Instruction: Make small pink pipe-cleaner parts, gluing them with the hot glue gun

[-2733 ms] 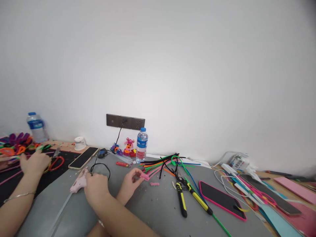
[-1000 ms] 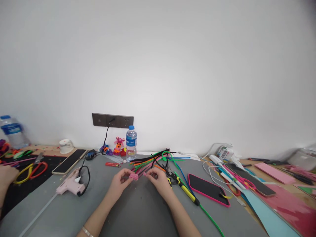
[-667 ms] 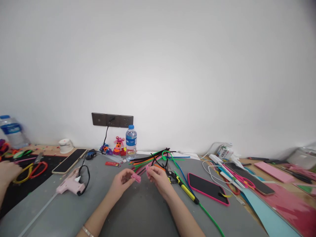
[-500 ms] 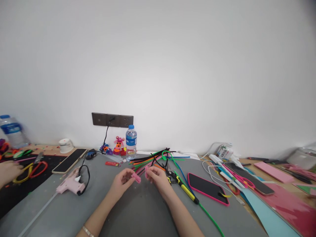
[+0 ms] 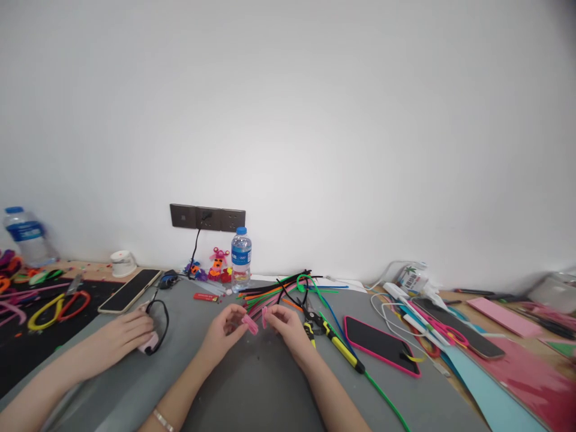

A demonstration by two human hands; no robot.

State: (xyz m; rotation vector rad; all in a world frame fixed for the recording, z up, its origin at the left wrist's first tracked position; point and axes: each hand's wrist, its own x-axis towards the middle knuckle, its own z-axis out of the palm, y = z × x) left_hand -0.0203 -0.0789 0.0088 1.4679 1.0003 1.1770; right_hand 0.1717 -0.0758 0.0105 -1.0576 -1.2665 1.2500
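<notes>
My left hand [image 5: 224,333] pinches a folded pink pipe cleaner [image 5: 251,325] between thumb and fingertips. Close beside it, my right hand [image 5: 289,331] grips a smaller pink pipe cleaner piece [image 5: 264,317], with a narrow gap between the two pieces. Both hands are held over the grey mat [image 5: 256,384]. Just beyond them lies a bundle of coloured pipe cleaners [image 5: 265,294], partly hidden by my fingers. Pliers [image 5: 342,353] with yellow and black handles rest open to the right of my right hand.
At left, another person's hand [image 5: 121,336] covers a pink glue gun [image 5: 148,345]. Scissors [image 5: 58,312] and a phone [image 5: 130,291] lie nearby. A water bottle [image 5: 241,261] stands by small pipe cleaner figures [image 5: 219,264]. Rightward are a pink-edged phone [image 5: 380,345] and a red folder [image 5: 526,372].
The other person's hand has come from the scissors at far left onto the glue gun. My hands keep their pinches on the pink pieces, which have moved slightly closer together.
</notes>
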